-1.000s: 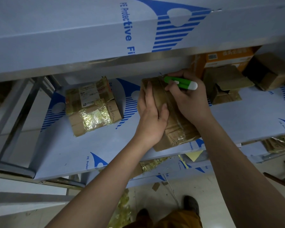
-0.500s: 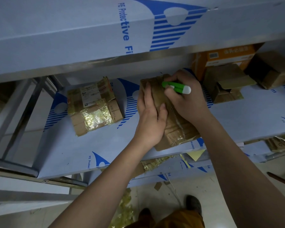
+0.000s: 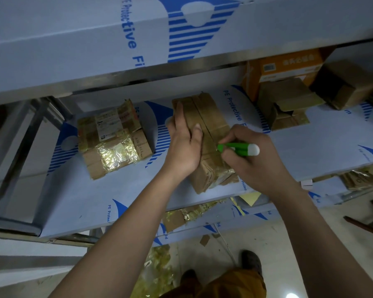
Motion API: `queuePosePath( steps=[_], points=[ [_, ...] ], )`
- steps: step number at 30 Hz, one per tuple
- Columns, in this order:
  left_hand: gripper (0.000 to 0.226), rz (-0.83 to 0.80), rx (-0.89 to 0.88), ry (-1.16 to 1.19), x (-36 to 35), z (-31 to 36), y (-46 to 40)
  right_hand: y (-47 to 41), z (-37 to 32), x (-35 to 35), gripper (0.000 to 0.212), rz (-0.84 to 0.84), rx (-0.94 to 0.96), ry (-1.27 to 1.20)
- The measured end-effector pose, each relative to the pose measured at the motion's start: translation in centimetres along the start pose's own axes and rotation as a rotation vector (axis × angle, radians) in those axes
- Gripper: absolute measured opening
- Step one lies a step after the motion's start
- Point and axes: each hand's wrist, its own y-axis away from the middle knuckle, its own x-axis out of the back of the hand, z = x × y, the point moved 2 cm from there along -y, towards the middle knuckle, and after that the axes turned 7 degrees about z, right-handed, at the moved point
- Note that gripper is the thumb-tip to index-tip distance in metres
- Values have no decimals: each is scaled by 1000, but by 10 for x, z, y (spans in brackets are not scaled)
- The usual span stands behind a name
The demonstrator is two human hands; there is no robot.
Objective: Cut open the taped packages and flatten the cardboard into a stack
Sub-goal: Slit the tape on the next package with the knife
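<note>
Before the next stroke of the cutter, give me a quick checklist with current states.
1. Left hand presses the taped package flat: ok.
2. Right hand grips the green cutter: ok.
3. Cutter tip on the centre seam: ok.
4. Left thumb close beside the seam, near the tip: not ok.
5. Blade depth: cannot tell, too small.
6. Near end of the package, with crinkled tape, at the shelf edge: not ok, little margin.

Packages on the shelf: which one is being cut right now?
The middle package, pinned under the left hand while the right hand draws the green cutter along it. The labelled package lies untouched to its left.
</note>
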Motion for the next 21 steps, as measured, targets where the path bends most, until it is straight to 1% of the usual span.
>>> queuePosePath(
  steps=[2, 7, 10, 14, 17, 18, 19, 21],
  points=[
    [63, -4, 23, -9, -1, 2, -2, 6, -2, 3, 3, 8, 16, 15],
    [64, -10, 97, -35, 0, 2, -11, 24, -5, 7, 5, 32, -13, -26],
    [63, -3, 89, -77, -1, 6, -9, 31, -4, 10, 4, 58, -19, -29],
    [62, 39, 35, -140, -4, 5, -8, 38, -3, 15, 4, 91, -61, -90],
    [60, 107, 24, -198, -1, 1, -10, 49, -1, 26, 4, 223, -118, -190],
    [59, 137, -10, -267, 2, -2, -12, 53, 1, 30, 4, 288, -134, -210],
    [59, 151, -75, -367, 4, -5, -13, 56, 3, 32, 5, 353, -151, -224],
    [57, 112, -219, -526, 4, -7, -15, 58, 11, 28, 10, 457, -215, -300]
  ],
)
